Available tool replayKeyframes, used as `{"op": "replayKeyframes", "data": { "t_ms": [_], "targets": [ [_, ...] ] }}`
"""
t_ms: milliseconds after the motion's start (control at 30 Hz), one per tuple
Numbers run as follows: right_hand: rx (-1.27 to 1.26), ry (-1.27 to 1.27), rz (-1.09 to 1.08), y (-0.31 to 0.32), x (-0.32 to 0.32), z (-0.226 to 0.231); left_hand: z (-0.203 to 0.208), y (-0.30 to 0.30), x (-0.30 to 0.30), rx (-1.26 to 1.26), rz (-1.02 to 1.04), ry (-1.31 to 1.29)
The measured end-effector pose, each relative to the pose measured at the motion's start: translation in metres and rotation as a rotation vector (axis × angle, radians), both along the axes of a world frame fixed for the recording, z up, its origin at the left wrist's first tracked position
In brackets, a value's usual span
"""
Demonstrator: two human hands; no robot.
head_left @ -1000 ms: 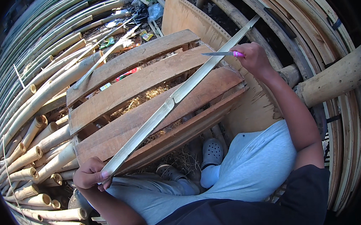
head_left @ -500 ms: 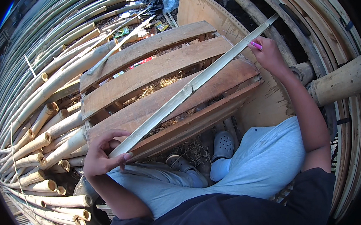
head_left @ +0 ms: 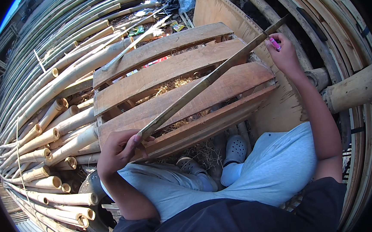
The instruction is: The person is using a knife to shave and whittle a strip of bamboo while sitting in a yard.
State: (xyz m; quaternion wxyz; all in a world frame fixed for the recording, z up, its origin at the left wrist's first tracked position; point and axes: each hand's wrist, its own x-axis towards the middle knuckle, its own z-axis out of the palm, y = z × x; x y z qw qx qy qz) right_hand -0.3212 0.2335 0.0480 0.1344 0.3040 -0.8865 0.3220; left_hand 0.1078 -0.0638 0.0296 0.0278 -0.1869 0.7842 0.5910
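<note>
Bamboo strip (head_left: 205,83) turned over since the earlier frame: pale face up then, darker side up now. It slants across the slatted table (head_left: 169,59); contact unclear from where I stand. Left hand (head_left: 121,153): grip clamped on its near end. Right hand (head_left: 287,55): closed round a pink-handled knife (head_left: 275,44), blade at the far stretch. Bamboo poles (head_left: 71,199) to the left. Step, I judge: presenting this side to the blade. Next move calls for steady left hold.
</note>
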Motion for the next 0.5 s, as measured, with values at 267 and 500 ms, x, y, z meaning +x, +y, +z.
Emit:
{"op": "replayKeyframes", "data": {
  "t_ms": [267,500],
  "targets": [
    [0.067,-0.120,0.044,-0.014,0.039,0.023,-0.026,0.015,-0.019,-0.319,0.174,0.255],
    [0.082,-0.260,0.186,-0.012,0.051,0.020,-0.042,0.041,-0.068,-0.606,0.197,0.457]
  ]
}}
